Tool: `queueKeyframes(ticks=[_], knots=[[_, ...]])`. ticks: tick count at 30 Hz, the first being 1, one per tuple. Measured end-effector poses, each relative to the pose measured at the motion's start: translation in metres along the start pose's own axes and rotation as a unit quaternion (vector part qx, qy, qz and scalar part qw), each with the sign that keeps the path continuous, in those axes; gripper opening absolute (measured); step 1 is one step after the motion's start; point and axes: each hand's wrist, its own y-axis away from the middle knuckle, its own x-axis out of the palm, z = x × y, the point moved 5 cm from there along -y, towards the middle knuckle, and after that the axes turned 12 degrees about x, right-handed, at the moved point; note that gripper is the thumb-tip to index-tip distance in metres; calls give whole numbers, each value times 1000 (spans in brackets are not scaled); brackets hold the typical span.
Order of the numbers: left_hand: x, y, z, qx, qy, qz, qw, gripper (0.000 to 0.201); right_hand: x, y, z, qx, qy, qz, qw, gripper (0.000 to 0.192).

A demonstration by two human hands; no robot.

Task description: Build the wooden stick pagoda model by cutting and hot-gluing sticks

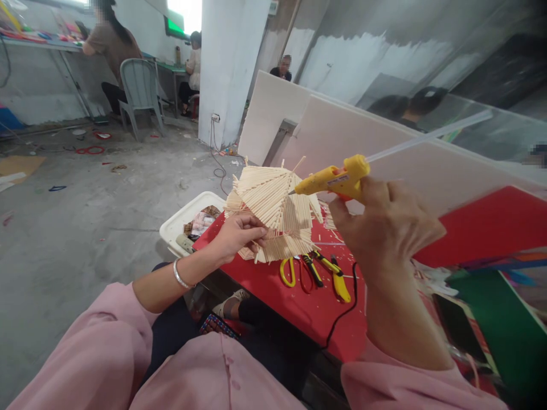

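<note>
Evidently, much of the stick model [269, 196] has been put together: on its near side, a low band of pale sticks is set in close rows, and above that, sloping roof panels are joined at ridges. Towards the top, a few loose ends are left poking out, so some fixing and tidying seems to be still needed; whether fresh glue has been laid on the seam cannot be made out. The right hand [384, 210] is raised nearest the eye, its wrist bent and its fingers wrapped round the grip of a yellow glue gun [354, 171], whose nozzle is pointed at the ridge; whether the trigger is pressed cannot be told. A clear glue stick [431, 134] is seen jutting from its back. The left hand [239, 234] is stretched forward, palm turned inward, with the model's lower edge pinched narrowly between thumb and fingers. The model is held over the red tabletop [265, 279], where cutting tools [341, 286] are laid at the near side among scattered scraps. Beside the table, a white tub [183, 212] is placed, and beyond it, white boards [354, 136] are propped. Farther off, a chair [139, 80] is occupied by a seated person [117, 51].
</note>
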Motion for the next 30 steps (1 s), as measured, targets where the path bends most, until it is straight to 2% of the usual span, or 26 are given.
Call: queueKeyframes(ticks=[8,10,15,18,30], knots=[[-1,0,-1,-1,3,-3,1000,12,2,-2,2,-8,7,22,1000,38],[-1,0,-1,-2,5,-3,1000,12,3,-2,2,-16,11,-5,1000,36],[0,0,-1,-8,10,-2,1000,10,0,0,5,-61,10,-126,990,32],[-1,0,0,-6,9,-3,1000,12,1,-1,5,-66,15,-138,988,33],[-3,2,-1,-4,15,-2,1000,14,2,1,4,-22,19,-8,1000,40]])
